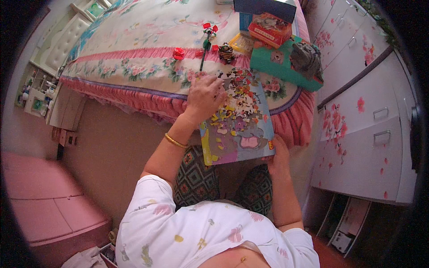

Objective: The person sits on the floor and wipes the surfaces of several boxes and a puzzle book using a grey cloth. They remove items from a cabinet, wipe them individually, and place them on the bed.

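Note:
A cartoon-printed jigsaw puzzle board (253,154) tilts over the bed's front edge and overhangs my knees. Many loose jigsaw pieces (239,104) lie heaped on its upper and middle part, some face up and some grey or white. My right hand (279,152) grips the board's near right corner, its fingers hidden underneath. My left hand (206,97) is palm down at the board's upper left, fingers spread over the pieces at that edge. Whether a piece is under those fingertips is hidden.
On the flowered bedspread (140,37) lie a red toy flower with a dark stem (206,47), a loose red bloom (178,53) and a black-and-gold figurine (226,53). Behind are a green box (271,62), grey cloth (304,55) and an orange box (270,30). A white cabinet (355,134) stands right.

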`<state>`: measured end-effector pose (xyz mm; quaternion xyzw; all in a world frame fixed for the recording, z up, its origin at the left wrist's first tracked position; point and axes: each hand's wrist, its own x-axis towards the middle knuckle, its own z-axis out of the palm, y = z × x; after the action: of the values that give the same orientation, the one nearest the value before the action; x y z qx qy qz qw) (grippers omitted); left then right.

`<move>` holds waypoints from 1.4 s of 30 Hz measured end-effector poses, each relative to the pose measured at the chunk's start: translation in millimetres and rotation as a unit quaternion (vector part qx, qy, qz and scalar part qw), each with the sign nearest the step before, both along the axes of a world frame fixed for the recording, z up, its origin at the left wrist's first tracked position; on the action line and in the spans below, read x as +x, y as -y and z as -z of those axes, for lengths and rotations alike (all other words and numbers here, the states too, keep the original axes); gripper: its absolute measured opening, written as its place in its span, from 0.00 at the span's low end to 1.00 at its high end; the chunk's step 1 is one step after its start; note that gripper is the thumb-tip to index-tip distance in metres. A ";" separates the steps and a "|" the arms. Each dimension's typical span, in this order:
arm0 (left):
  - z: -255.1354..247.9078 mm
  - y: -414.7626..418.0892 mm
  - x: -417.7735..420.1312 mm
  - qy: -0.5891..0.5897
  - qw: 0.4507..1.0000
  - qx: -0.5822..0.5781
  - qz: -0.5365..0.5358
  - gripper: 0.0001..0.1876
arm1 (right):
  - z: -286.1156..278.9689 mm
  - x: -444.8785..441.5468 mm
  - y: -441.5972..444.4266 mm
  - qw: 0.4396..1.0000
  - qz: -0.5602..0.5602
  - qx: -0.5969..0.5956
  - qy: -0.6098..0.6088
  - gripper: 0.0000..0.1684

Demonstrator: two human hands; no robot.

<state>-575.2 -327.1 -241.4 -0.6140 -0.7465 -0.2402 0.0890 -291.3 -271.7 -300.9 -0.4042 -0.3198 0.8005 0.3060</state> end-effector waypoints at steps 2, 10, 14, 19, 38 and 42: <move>-3.5 -6.9 -2.8 -0.021 1.000 -0.004 -0.009 0.23 | -9.6 -5.0 3.5 0.999 0.032 -0.015 0.035 0.16; 1.3 2.4 -5.9 0.102 0.990 0.089 0.025 0.23 | 3.4 -1.9 2.6 1.000 0.022 0.005 0.015 0.16; 1.7 8.8 -12.8 0.055 0.991 0.120 -0.003 0.21 | 0.5 -2.1 -0.4 0.999 0.003 0.018 0.037 0.16; -24.2 -31.9 10.6 0.068 0.985 0.118 0.107 0.21 | -6.3 0.2 1.5 1.000 0.001 0.005 0.027 0.17; 54.3 105.7 4.0 0.711 0.671 0.180 -0.109 0.12 | 6.8 -1.3 2.5 1.000 -0.003 0.004 -0.001 0.18; 31.0 96.5 45.6 0.881 0.458 0.109 -0.045 0.11 | -1.6 0.3 5.7 1.000 0.000 0.009 0.025 0.19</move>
<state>-529.6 -423.6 -272.4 -0.0264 -0.4216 -0.7283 -0.5395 -290.9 -277.4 -299.3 -0.4210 -0.3344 0.7873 0.3020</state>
